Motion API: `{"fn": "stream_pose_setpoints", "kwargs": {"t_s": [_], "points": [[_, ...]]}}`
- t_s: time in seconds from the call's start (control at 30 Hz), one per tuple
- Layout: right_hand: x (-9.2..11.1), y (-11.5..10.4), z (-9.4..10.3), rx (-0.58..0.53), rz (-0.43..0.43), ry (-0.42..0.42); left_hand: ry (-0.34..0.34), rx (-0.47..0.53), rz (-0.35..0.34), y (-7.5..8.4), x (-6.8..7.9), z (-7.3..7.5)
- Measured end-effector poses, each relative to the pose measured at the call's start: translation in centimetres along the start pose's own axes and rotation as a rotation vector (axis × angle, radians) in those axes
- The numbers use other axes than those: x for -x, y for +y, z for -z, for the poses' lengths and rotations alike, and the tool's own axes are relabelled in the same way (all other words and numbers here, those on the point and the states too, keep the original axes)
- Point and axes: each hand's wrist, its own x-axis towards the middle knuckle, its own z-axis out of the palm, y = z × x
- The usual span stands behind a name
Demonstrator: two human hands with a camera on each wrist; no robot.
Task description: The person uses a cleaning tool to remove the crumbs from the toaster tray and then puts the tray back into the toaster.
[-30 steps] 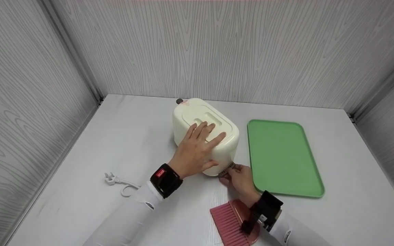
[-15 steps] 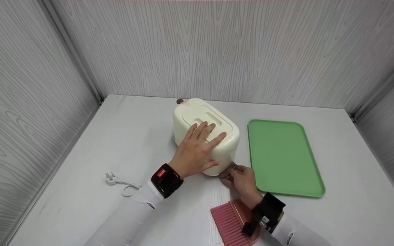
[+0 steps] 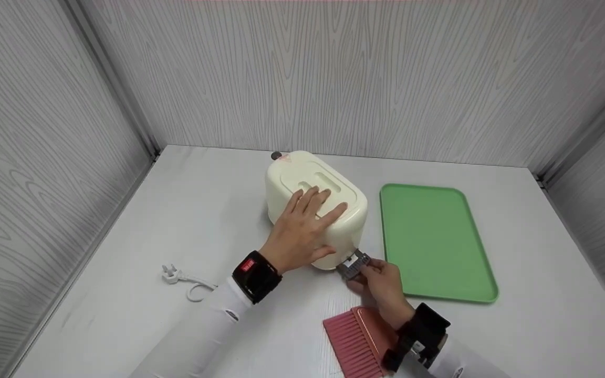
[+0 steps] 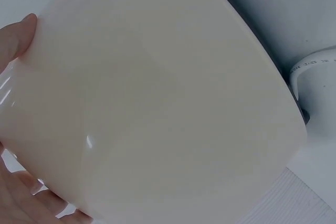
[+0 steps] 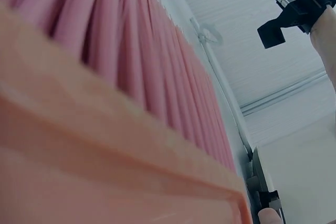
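Note:
A cream toaster with a lidded top stands at the table's middle, a dark knob at its far end. My left hand rests on its lid with fingers spread; in the left wrist view the cream side wall fills most of the picture. Low at the near end, a grey ridged crumb tray sticks partway out. My right hand pinches its outer edge between thumb and fingers. In the right wrist view a thumb tip shows beside the dark tray end.
A pink-bristled brush lies under my right wrist and looms close in the right wrist view. Right of the toaster lies a green tray. A white plug with its cord lies at the left. Grey panels wall the table.
My right hand has drawn back toward the near right, and more of the crumb tray shows outside the toaster. The left hand and toaster have stayed in place.

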Motion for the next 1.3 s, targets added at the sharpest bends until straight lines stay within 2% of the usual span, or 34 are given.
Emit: {"fn": "stream_pose_setpoints", "kwargs": {"t_s": [0.2,0.43,0.53,0.87,1.3], "points": [[0.2,-0.1,0.5,-0.017,-0.018,-0.007,0.011,0.014,-0.002,0.0,0.1,-0.1],[0.5,-0.1,0.9,0.056,0.009,-0.004,0.031,0.033,-0.004,0.0,0.0,0.0],[0.6,-0.1,1.0,0.054,0.014,-0.001,0.033,0.035,-0.003,0.0,0.0,-0.1],[1.4,0.2,1.4,-0.023,0.014,0.029,0.004,0.023,0.004,0.0,0.0,0.0],[2.2,0.5,2.6,0.002,-0.005,0.049,-0.017,0.003,0.006,0.1,0.0,0.1]]}}
